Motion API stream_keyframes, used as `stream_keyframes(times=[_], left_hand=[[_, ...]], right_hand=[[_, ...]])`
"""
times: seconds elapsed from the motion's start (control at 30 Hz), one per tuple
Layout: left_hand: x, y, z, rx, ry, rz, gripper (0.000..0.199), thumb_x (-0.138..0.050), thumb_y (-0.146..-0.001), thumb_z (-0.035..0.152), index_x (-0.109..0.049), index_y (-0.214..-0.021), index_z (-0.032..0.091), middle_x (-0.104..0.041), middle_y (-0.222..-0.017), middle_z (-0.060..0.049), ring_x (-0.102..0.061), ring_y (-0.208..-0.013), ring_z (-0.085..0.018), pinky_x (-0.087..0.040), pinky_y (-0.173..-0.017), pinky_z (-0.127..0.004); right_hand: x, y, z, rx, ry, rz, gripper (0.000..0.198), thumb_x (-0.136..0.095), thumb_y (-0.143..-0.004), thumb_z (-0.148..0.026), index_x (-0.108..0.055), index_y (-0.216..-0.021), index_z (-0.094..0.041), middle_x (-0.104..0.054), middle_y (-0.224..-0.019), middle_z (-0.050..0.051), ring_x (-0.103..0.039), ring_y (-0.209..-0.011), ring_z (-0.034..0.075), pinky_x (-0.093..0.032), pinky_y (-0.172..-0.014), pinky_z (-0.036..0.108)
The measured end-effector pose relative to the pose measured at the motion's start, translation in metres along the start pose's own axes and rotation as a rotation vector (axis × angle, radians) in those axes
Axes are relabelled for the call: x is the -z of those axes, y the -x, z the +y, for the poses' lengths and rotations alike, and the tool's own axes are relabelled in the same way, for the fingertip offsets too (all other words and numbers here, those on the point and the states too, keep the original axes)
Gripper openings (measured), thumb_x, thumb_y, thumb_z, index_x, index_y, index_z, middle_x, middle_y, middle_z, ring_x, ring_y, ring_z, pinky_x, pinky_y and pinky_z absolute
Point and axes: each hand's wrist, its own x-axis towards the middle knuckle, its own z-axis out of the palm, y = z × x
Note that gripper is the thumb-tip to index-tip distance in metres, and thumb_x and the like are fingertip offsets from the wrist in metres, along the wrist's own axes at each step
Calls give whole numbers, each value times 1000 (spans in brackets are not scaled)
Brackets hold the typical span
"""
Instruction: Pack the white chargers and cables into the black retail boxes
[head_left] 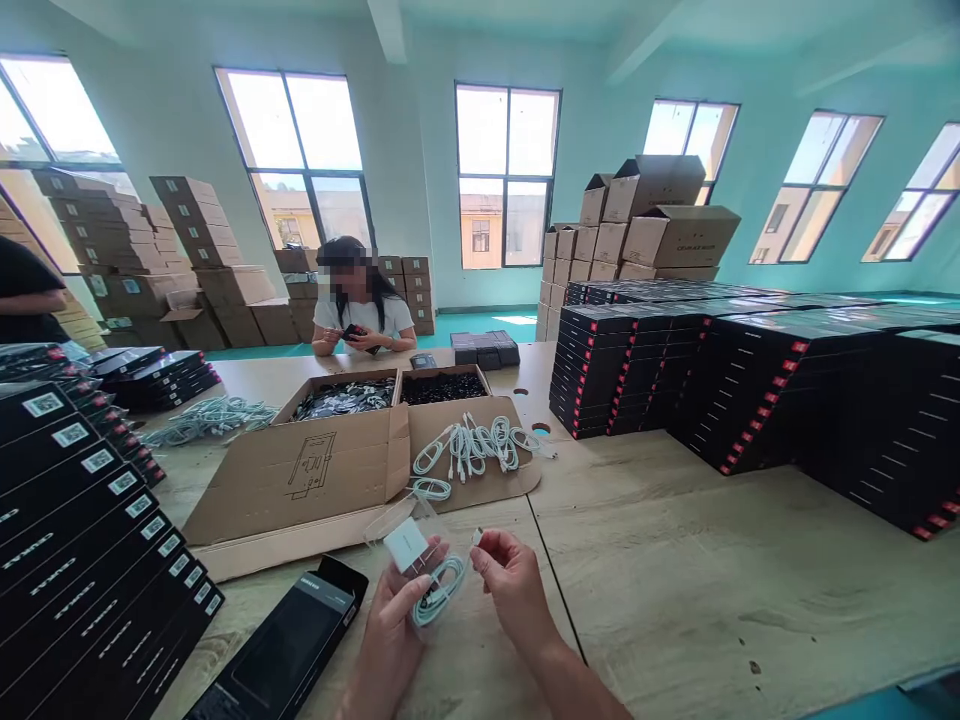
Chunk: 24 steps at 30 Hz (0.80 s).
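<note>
My left hand (395,612) is closed around a white wall charger (406,544) and a coiled white charging cable (441,592). The charger's metal prongs point toward my right hand. Clear plastic (384,522) shows behind the charger. My right hand (514,585), just right of the coil, pinches a small plug end (477,537) between thumb and fingertips; most of it is covered. An open black product box (289,640) lies on the table left of my left hand. Several more white cables (472,445) lie bundled on a cardboard flap beyond my hands.
A carton (300,480) with its flap folded out holds small parts. Black box stacks stand at left (82,560) and right (750,390). Another cable heap (214,420) lies back left. A person (364,310) sits across the wooden table (675,570), handling a dark item.
</note>
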Motion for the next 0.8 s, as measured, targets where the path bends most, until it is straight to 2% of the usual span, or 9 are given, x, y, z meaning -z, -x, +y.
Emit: stream_keyframes(times=[0.17, 0.3, 0.4, 0.5, 0.57, 0.6, 0.67, 0.8], left_hand=[[0, 2, -2, -4, -23, -33, 54, -86, -61, 17, -75, -113, 22, -75, -129, -13, -57, -134, -40, -53, -105, -48], [1, 3, -3, -17, -56, -43, 55, -87, -59, 20, -76, -113, 23, -77, -124, -12, -59, -133, -39, -50, -108, -47], [1, 4, -4, -41, -90, -59, 53, -87, -60, 22, -76, -112, 23, -78, -119, -12, -63, -127, -38, -51, -105, -46], [1, 7, -6, -79, -98, -41, 49, -86, -60, 19, -77, -109, 22, -79, -111, -9, -68, -117, -35, -53, -99, -42], [2, 9, -7, -97, -96, -17, 48, -84, -59, 16, -77, -106, 22, -80, -103, -8, -72, -106, -32, -56, -92, -39], [2, 9, -8, -99, -98, -10, 48, -83, -59, 16, -77, -106, 22, -80, -98, -8, -73, -99, -31, -57, -87, -39], [3, 10, -8, -87, -97, -17, 49, -80, -62, 17, -76, -111, 22, -80, -95, -9, -74, -93, -31, -58, -81, -40], [4, 9, -9, -67, -55, -36, 59, -78, -61, 18, -73, -120, 24, -80, -101, -10, -73, -105, -35, -56, -89, -44]], right_hand=[[-13, -4, 8, -32, -106, 12, 29, -78, -74, -43, -68, -81, -16, -61, -68, -1, -51, -57, 13, -40, -47, 22], [-20, -7, 10, 39, -62, 51, 25, -73, -80, -42, -65, -80, -18, -59, -64, -2, -51, -54, 13, -41, -48, 22], [-24, -4, 6, 242, 196, 46, 18, -65, -89, -36, -69, -86, -18, -65, -71, 2, -59, -62, 16, -46, -58, 24], [-27, 1, 0, 547, 525, -94, 22, -53, -98, -28, -74, -99, -22, -71, -83, 6, -65, -73, 18, -48, -68, 26], [-29, 3, 0, 668, 642, -182, 29, -47, -100, -25, -75, -103, -24, -71, -84, 6, -66, -73, 19, -48, -68, 25], [-30, 3, 1, 683, 652, -206, 30, -46, -101, -24, -76, -104, -24, -71, -84, 6, -66, -73, 18, -48, -68, 25], [-31, 0, 5, 627, 579, -199, 26, -50, -99, -25, -75, -106, -23, -71, -84, 6, -67, -71, 18, -49, -66, 24], [-32, -10, 11, 406, 456, -30, 20, -60, -92, -26, -74, -104, -17, -69, -72, 3, -65, -61, 17, -48, -59, 23]])
